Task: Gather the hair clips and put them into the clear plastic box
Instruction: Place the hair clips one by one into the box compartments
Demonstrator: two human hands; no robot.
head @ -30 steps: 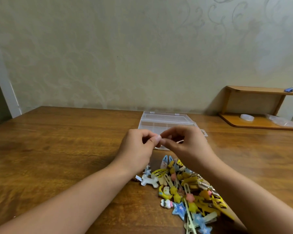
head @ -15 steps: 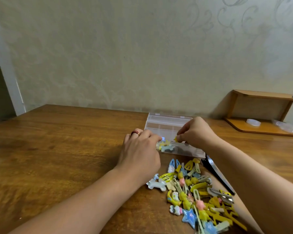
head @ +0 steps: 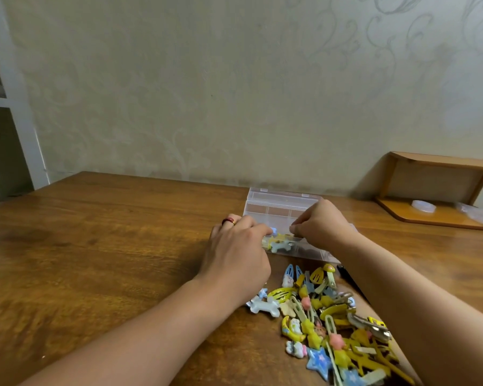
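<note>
Placing: you worked both hands at the near-left compartment of the clear plastic box (head: 279,210), at 12 o'clock from the hair clips (head: 329,316) heaped on the table (head: 95,246).
Left hand (head: 236,253): fingers curled, tips at a blue clip piece on the box rim; whether they pinched it, I cannot tell.
Right hand (head: 322,228): fingers curled, tips over the same compartment; grip hidden.
Key relation: the heap lay at 6 o'clock from your fingers, under your right forearm, long axis running 11 to 5; your left hand had the freer reach.
Count: one box, roughly three clips inside, several dozen loose.
</note>
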